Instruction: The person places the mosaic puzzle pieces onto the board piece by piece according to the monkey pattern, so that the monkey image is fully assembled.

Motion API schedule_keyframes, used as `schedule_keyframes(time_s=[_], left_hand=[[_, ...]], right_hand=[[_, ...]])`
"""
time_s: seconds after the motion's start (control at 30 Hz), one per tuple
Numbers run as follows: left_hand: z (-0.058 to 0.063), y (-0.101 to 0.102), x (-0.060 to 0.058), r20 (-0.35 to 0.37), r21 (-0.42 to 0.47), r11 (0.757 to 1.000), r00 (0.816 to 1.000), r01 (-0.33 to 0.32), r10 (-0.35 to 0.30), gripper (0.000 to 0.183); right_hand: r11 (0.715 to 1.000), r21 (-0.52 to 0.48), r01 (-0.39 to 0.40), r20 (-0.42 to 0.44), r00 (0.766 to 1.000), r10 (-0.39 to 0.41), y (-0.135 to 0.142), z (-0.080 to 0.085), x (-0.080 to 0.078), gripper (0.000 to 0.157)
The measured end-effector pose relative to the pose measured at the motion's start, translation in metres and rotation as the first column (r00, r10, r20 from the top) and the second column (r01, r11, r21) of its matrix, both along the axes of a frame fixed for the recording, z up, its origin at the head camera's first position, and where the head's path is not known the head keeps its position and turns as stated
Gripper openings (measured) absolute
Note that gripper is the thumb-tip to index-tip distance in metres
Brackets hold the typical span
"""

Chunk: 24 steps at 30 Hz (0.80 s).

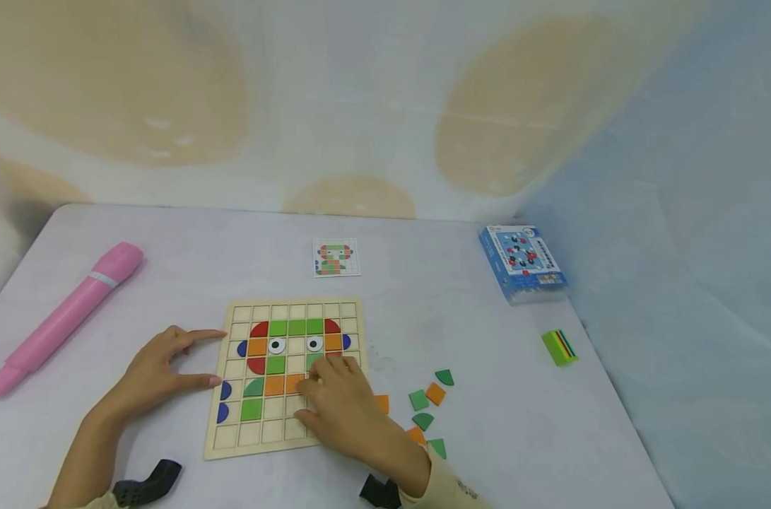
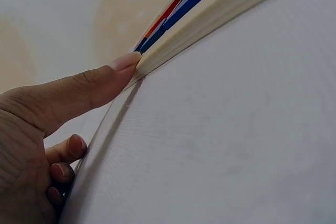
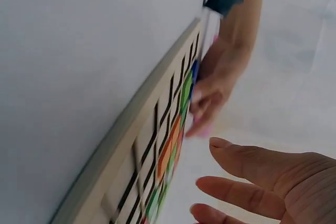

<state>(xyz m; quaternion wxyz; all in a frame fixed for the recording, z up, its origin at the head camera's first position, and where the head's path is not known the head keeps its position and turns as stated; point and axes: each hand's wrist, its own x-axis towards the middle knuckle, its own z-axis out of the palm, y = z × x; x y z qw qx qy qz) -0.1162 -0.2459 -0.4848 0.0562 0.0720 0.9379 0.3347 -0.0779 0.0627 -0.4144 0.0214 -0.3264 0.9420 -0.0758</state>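
A wooden grid board (image 1: 286,429) lies on the table, with red, green, orange and blue pieces and two eye pieces set in its squares. At its left edge, my left hand (image 1: 159,367) touches the rim with thumb and index finger spread apart. The left wrist view shows the thumb (image 2: 123,64) against the board's side. My right hand (image 1: 343,406) is over the board's lower right, fingertips close to an orange square (image 1: 295,384). In the right wrist view its thumb and fingers (image 3: 239,192) are apart with nothing between them. The hand hides some squares.
Loose green and orange pieces (image 1: 418,400) lie right of the board. Behind it is a small pattern card (image 1: 336,257). A blue box (image 1: 524,261) and a stack of coloured pieces (image 1: 560,348) are at the right, a pink tube-shaped object (image 1: 67,318) at the left.
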Motion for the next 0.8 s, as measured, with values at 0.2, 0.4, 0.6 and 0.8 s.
schedule_keyframes(time_s=[0.2, 0.4, 0.6, 0.8], left_hand=[[0.0, -0.001, 0.0, 0.017, -0.001, 1.0, 1.0, -0.001, 0.001, 0.076], [0.0, 0.0, 0.0, 0.047, -0.001, 1.0, 0.999, -0.004, 0.004, 0.077], [0.0, -0.002, 0.0, 0.05, -0.004, 1.0, 0.999, -0.006, 0.006, 0.077], [-0.003, -0.001, -0.001, 0.052, 0.012, 1.0, 0.999, -0.003, 0.002, 0.076]], right_hand=[[0.982, -0.08, 0.171, 0.024, 0.985, -0.17, 0.062, 0.0, -0.004, 0.029], [0.94, -0.155, 0.304, 0.019, 0.952, -0.304, 0.123, -0.005, -0.005, 0.032], [0.919, -0.179, 0.351, 0.035, 0.936, -0.351, 0.153, -0.014, 0.002, 0.03], [0.926, -0.163, 0.34, 0.128, 0.938, -0.322, 0.16, -0.02, 0.009, 0.031]])
